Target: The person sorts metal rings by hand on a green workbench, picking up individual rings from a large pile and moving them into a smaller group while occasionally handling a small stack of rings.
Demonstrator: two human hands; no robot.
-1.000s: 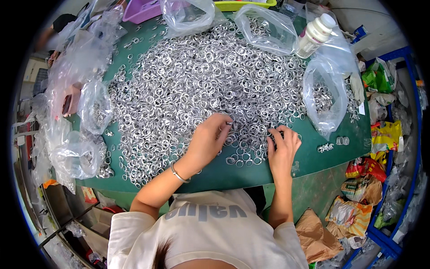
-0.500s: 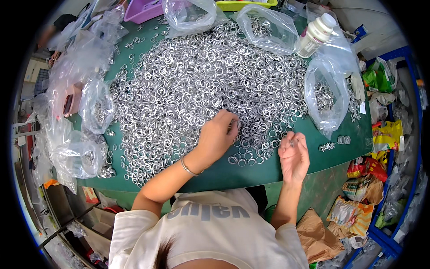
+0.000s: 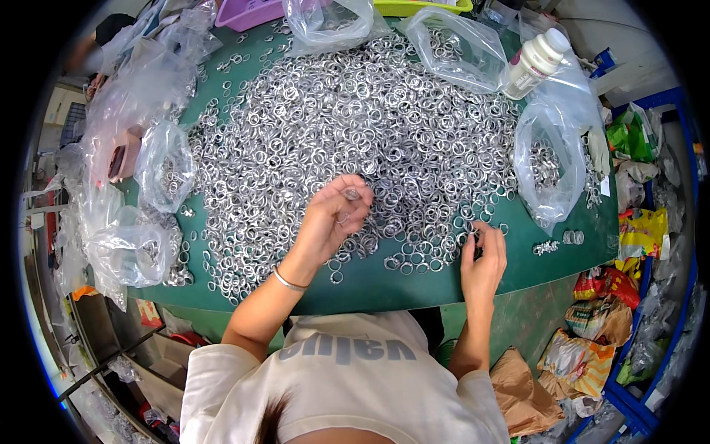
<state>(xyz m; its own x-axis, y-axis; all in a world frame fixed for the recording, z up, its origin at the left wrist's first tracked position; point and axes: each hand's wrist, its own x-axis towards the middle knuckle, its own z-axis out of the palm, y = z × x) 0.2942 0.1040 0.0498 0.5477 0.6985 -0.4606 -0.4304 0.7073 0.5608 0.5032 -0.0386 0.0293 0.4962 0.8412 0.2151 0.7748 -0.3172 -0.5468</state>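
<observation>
A wide heap of small silver metal rings (image 3: pixel 355 126) covers most of the green tabletop (image 3: pixel 414 285), thinning out toward the near edge. The left hand (image 3: pixel 329 222) rests over the near side of the heap with its fingers (image 3: pixel 353 198) curled together, pinching what looks like one ring or a few between thumb and fingertips. A thin bracelet (image 3: pixel 288 282) sits on that wrist. The right hand (image 3: pixel 483 259) is at the right fringe of the heap, near the tabletop's front edge, its fingers (image 3: pixel 477 235) drawn narrow around a small stack of rings; how many it holds is too small to tell.

Clear plastic bags (image 3: pixel 547 159) partly filled with rings lie around the heap: one to the right of the right hand, two at the far edge, several crumpled ones along the left side. A white plastic bottle (image 3: pixel 536 63) lies tilted at the far right. Just right of the right hand, a few loose ring stacks (image 3: pixel 560 242) sit on bare green. Coloured packets (image 3: pixel 643 237) crowd the floor to the right.
</observation>
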